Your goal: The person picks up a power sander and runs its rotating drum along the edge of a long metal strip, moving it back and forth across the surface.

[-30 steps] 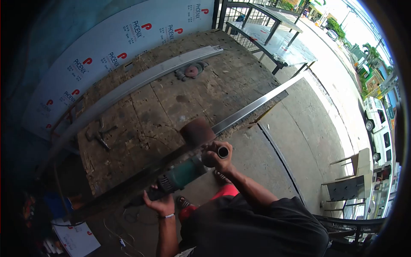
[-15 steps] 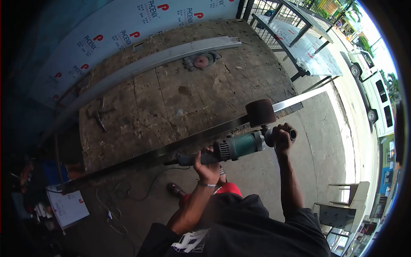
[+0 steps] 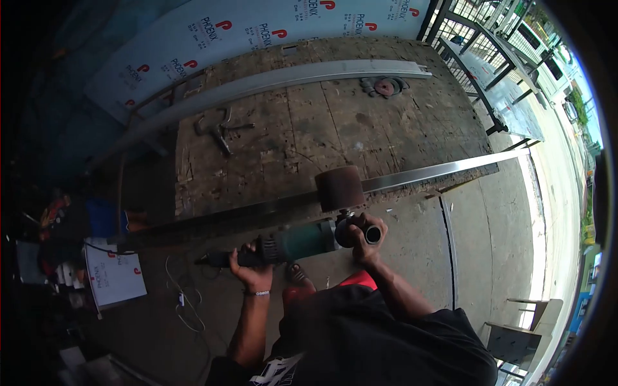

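My left hand (image 3: 252, 271) is wrapped round the rear grip of a green handheld drum sander (image 3: 302, 242). Closed on its front side handle, my right hand (image 3: 365, 238) sits just below the drum. The brown drum (image 3: 339, 188) overlaps a long metal bar (image 3: 438, 170) lying along the near edge of the wooden workbench (image 3: 270, 170). To the drum's right the bar looks bright and shiny; to its left it is dark.
A second long metal bar (image 3: 277, 82) lies at the bench's back, near a round abrasive disc tool (image 3: 387, 87). A metal clamp-like tool (image 3: 223, 134) rests at left. Cords (image 3: 182, 299) trail over the floor beside a white panel (image 3: 116, 276). Metal frames (image 3: 483, 71) stand at right.
The sander has moved left along the bar, both hands with it. My view has shifted too, so the bench appears further right. A dark strip on the floor at right now shows.
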Demonstrator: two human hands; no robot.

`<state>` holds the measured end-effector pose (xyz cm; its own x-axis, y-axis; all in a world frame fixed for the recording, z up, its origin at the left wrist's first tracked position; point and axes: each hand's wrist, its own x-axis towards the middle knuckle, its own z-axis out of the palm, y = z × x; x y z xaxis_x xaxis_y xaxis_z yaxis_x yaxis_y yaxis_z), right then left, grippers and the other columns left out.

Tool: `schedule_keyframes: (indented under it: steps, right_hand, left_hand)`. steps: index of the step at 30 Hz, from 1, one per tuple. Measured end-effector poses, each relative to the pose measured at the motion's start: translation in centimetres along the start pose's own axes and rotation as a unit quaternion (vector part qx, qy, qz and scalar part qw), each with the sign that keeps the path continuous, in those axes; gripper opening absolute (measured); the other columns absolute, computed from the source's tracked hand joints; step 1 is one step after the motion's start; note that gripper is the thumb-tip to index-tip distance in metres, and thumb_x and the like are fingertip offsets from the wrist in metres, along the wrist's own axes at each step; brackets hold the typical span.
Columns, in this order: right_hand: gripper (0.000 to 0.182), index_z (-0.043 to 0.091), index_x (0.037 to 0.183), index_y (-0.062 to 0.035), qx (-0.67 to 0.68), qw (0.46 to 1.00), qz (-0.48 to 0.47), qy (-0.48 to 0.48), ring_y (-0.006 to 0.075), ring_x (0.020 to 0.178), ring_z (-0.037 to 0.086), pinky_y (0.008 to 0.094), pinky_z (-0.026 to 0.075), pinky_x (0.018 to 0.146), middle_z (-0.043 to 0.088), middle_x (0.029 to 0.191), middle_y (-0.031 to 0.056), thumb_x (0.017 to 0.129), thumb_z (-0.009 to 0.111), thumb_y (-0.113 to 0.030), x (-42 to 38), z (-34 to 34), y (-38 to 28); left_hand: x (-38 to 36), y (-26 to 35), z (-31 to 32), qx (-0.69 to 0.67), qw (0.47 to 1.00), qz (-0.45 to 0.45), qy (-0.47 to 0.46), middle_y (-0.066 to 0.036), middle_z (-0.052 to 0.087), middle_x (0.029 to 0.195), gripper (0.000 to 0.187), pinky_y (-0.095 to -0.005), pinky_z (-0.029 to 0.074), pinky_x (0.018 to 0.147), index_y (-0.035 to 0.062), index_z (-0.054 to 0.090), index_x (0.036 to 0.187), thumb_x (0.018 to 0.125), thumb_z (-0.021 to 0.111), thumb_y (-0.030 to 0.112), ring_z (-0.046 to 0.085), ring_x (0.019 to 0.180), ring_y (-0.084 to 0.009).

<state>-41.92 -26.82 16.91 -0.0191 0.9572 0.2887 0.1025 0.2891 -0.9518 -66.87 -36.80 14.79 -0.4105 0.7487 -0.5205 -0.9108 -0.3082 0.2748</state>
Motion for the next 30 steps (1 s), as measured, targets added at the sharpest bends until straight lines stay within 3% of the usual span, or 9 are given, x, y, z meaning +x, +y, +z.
schedule_keyframes:
  steps: [2,4,9,13,16,18,23,29,30]
  right_hand:
    - [0.027,0.045,0.061,-0.0022,0.114,0.993,-0.011,-0.015,0.0177,0.047,0.043,0.0318,0.036,0.049,0.046,0.053,0.0055,0.074,0.065,-0.014,-1.1,5.9,-2.7]
    - [0.027,0.044,0.062,-0.0025,0.091,0.994,-0.042,-0.037,0.0118,0.048,0.043,0.0283,0.037,0.05,0.043,0.053,0.0053,0.079,0.063,-0.012,-2.2,10.2,-3.3]
    - [0.028,0.044,0.062,-0.0029,0.11,0.993,-0.046,-0.023,0.0128,0.049,0.043,0.0295,0.037,0.05,0.044,0.054,0.0051,0.079,0.064,-0.013,-3.0,15.7,-5.2]
    - [0.025,0.048,0.064,-0.0007,0.115,0.992,0.029,-0.038,0.0105,0.053,0.045,0.0295,0.04,0.053,0.048,0.056,0.0041,0.076,0.065,-0.017,-2.6,13.5,-3.0]
    - [0.026,0.043,0.061,-0.0014,0.088,0.994,-0.022,0.056,0.0095,0.054,0.044,0.0258,0.037,0.052,0.05,0.058,0.0039,0.077,0.06,-0.012,-1.1,9.9,-2.2]
    - [0.024,0.043,0.061,-0.0019,0.117,0.991,-0.024,0.051,0.0091,0.054,0.043,0.0256,0.036,0.051,0.05,0.059,0.0045,0.079,0.057,-0.01,0.3,6.8,-3.4]
    - [0.02,0.038,0.07,-0.0068,0.185,0.981,-0.007,0.058,0.0091,0.05,0.035,0.0247,0.029,0.047,0.038,0.06,0.0009,0.086,0.05,-0.005,2.0,0.9,-0.9]
    - [0.018,0.039,0.07,-0.006,0.231,0.971,-0.049,0.025,0.0087,0.05,0.035,0.0243,0.028,0.047,0.039,0.057,0.0013,0.086,0.048,-0.005,0.6,4.4,-1.3]
    - [0.021,0.039,0.067,-0.0058,0.2,0.978,0.003,0.056,0.0084,0.047,0.035,0.0245,0.027,0.044,0.039,0.056,0.0018,0.086,0.049,-0.006,0.0,6.4,-2.4]
  left_hand:
    - [-0.2,5.9,-1.2,0.008,0.999,0.03,0.011,-0.002,0.052,0.078,0.031,-0.0381,0.044,0.088,0.0091,0.052,0.081,0.08,0.061,0.039,0.055,0.082,-0.0199]
    - [0.2,11.2,-2.8,0.012,0.998,0.06,-0.027,-0.002,0.052,0.077,0.03,-0.0379,0.044,0.087,0.0099,0.051,0.08,0.081,0.061,0.038,0.053,0.08,-0.0189]
    - [-1.0,16.0,-2.0,0.009,0.994,0.112,0.01,-0.003,0.05,0.076,0.027,-0.0363,0.044,0.087,0.009,0.05,0.079,0.083,0.059,0.034,0.05,0.078,-0.0168]
    - [0.3,13.8,-2.8,-0.03,0.998,0.054,0.014,-0.004,0.053,0.08,0.027,-0.0384,0.043,0.087,0.0093,0.053,0.081,0.083,0.058,0.035,0.052,0.083,-0.0187]
    - [1.2,9.1,-2.5,-0.029,1.0,-0.005,-0.007,-0.003,0.053,0.081,0.032,-0.0371,0.042,0.09,0.0081,0.051,0.082,0.08,0.062,0.038,0.053,0.086,-0.0203]
    - [1.4,5.7,-1.7,-0.041,0.998,-0.036,-0.018,-0.006,0.054,0.082,0.032,-0.0374,0.042,0.092,0.0051,0.053,0.085,0.08,0.062,0.036,0.053,0.088,-0.0219]
    - [3.6,-1.2,-3.1,-0.043,0.995,-0.081,-0.025,-0.006,0.056,0.086,0.034,-0.0396,0.041,0.095,0.0058,0.055,0.088,0.083,0.058,0.04,0.054,0.095,-0.024]
    - [4.4,3.2,-2.7,0.01,0.997,-0.079,-0.002,-0.005,0.056,0.085,0.034,-0.0371,0.043,0.09,0.0061,0.054,0.087,0.082,0.057,0.039,0.054,0.091,-0.022]
    - [4.5,4.8,-2.8,0.016,0.999,-0.051,0.008,-0.005,0.056,0.085,0.035,-0.0364,0.043,0.089,0.0061,0.054,0.087,0.081,0.058,0.04,0.055,0.089,-0.0219]
